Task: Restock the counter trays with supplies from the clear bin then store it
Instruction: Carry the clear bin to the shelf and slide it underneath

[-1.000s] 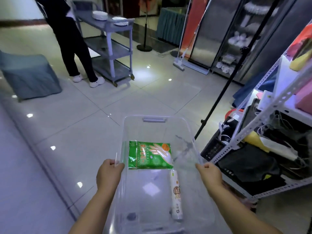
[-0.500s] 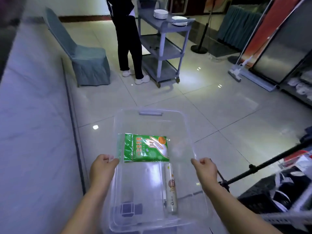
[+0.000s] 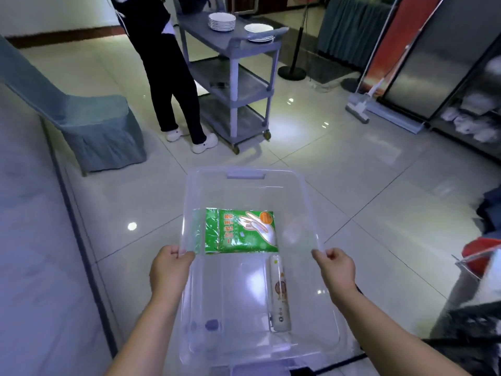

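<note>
I carry a clear bin (image 3: 245, 176) in front of me above the tiled floor. My left hand (image 3: 169, 268) grips its left rim and my right hand (image 3: 334, 268) grips its right rim. Inside the bin lies a flat green packet of disposable gloves (image 3: 240, 230) toward the far end. A white roll (image 3: 279, 293) lies lengthwise along the right side of the bin's bottom. No counter trays are in view.
A grey counter surface (image 3: 32, 253) runs along my left. A covered chair (image 3: 89, 126) stands ahead left. A person in black (image 3: 168, 66) stands by a grey cart (image 3: 233, 77) with stacked plates (image 3: 222, 21). Shelving and a dark crate (image 3: 471, 327) are at right.
The view has swung left: the metal shelving has slid off to the right and the counter, chair and cart have come closer to centre. Both hands keep their grip on the bin.
</note>
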